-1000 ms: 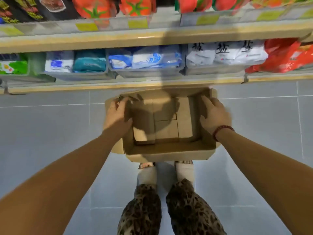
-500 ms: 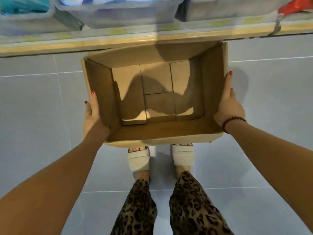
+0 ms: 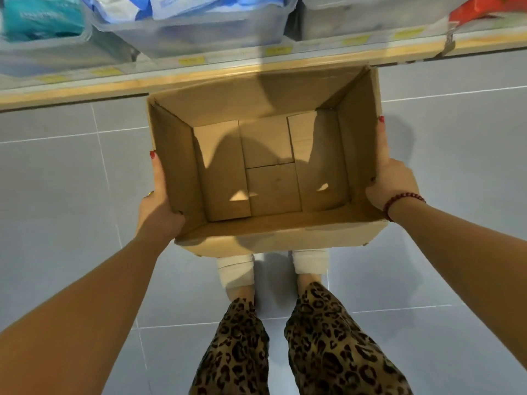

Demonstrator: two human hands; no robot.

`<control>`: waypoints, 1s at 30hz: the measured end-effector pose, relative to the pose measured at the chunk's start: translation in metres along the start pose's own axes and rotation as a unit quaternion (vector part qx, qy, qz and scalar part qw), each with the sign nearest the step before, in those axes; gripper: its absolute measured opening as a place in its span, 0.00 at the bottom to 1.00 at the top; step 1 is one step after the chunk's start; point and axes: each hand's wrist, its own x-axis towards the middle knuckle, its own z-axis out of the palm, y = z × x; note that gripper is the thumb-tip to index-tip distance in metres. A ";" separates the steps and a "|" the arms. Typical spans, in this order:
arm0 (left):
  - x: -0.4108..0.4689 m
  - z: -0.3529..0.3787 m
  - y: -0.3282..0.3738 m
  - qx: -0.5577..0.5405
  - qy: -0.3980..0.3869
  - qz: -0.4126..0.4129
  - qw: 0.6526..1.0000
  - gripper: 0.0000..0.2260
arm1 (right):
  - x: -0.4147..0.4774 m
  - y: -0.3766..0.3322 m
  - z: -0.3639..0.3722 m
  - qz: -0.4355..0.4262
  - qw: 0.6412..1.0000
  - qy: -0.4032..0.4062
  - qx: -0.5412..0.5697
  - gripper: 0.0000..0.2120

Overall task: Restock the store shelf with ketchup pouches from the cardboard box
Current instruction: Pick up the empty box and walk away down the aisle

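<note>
The brown cardboard box [image 3: 273, 232] is held up in front of me, open side facing up. Inside I see only its folded bottom flaps. My left hand [image 3: 158, 203] presses flat against the box's left wall from outside. My right hand [image 3: 392, 181], with a red bead bracelet at the wrist, grips the right wall. No ketchup pouch is in view. The box's far edge lies just under the front lip of the store shelf [image 3: 199, 81].
Clear plastic bins [image 3: 194, 32] with blue and white packets stand on the low shelf, with a teal packet [image 3: 40, 21] at left and a red pack [image 3: 484, 10] at right. Grey tiled floor [image 3: 456, 166] lies below. My feet in white slippers [image 3: 236, 269] stand under the box.
The box has come up off the floor and closer to the camera. My hands went from its top rim to its outer side walls. The view has dropped, so the upper shelves are out of sight.
</note>
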 end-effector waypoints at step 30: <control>-0.310 -0.373 0.245 0.083 0.009 0.472 0.878 0.50 | -0.499 0.047 -0.329 0.186 0.934 0.263 0.156 0.48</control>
